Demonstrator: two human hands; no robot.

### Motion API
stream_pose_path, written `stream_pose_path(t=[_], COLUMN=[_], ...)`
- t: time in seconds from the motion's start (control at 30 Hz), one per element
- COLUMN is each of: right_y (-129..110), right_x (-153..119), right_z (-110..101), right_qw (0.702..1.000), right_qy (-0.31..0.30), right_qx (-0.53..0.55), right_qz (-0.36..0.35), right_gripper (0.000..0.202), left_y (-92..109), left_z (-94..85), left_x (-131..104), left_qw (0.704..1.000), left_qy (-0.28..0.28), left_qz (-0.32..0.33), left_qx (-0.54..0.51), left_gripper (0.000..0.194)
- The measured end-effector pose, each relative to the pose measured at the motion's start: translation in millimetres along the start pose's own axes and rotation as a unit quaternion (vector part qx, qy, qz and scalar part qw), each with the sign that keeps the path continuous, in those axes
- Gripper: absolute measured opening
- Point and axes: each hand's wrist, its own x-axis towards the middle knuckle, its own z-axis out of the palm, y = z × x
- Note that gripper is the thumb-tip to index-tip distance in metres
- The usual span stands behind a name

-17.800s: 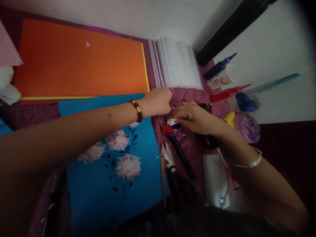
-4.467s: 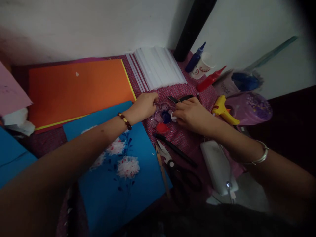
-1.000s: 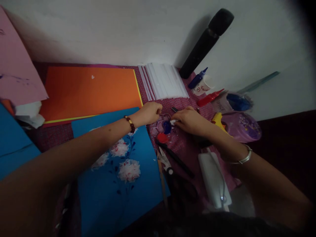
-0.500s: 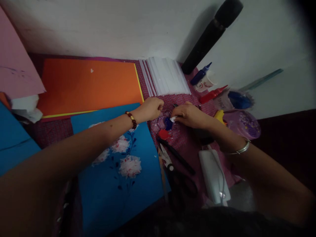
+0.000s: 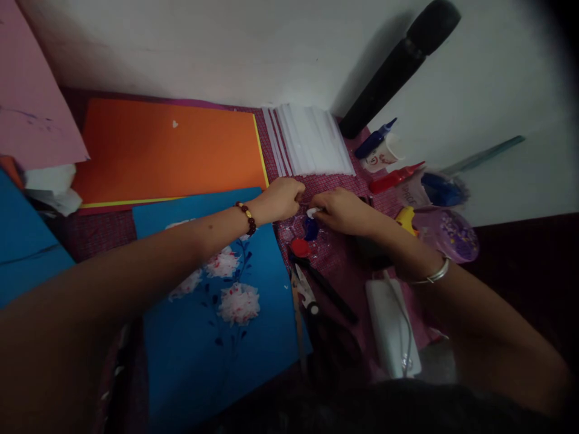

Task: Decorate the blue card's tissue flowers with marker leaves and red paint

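Observation:
My right hand [image 5: 342,210] pinches a small white wad [image 5: 312,213] just above a clear palette [image 5: 287,230]. Dark blue paint [image 5: 310,229] and red paint [image 5: 299,246] lie in the palette. My left hand [image 5: 286,199] is closed beside the palette's upper left edge; whatever its fingers may hold is hidden. Under my left forearm lies a blue sheet [image 5: 181,355] with white-and-red ruffled flowers [image 5: 239,304] and dark painted leaves.
Scissors [image 5: 313,308] and a black pen-like tool [image 5: 332,292] lie below the palette. Orange paper [image 5: 167,157], white strips [image 5: 312,141], a red bottle [image 5: 397,177], a blue bottle [image 5: 375,140], a black cylinder [image 5: 389,78] and a white device [image 5: 392,325] surround the hands.
My right hand has shifted slightly left and up with the white wad, from beside the blue paint to just above it. My left hand stays closed, and the view has moved slightly.

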Motion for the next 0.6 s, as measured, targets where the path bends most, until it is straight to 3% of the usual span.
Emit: stream_pose_path(t=[0.17,0.33,0.6], right_y=[8,22,38], right_x=[10,18,16], right_z=[-7,-7,-14], right_qw=[0.992,0.956,0.924], right_qy=[-0.065,-0.138,-0.209], right_qx=[0.105,0.254,0.316], right_qz=[-0.016,-0.045,-0.054], right_gripper=[0.019,0.026,0.026], left_y=[0,3,4], left_z=[1.1,0.5,-1.0], left_x=[3,3,2], left_qw=[1.0,1.0,1.0], left_qy=[0.002,0.0,0.002], left_qz=[0.004,-0.012,0.012], left_qx=[0.015,0.022,0.013], left_gripper=[0.022,0.024,0.023])
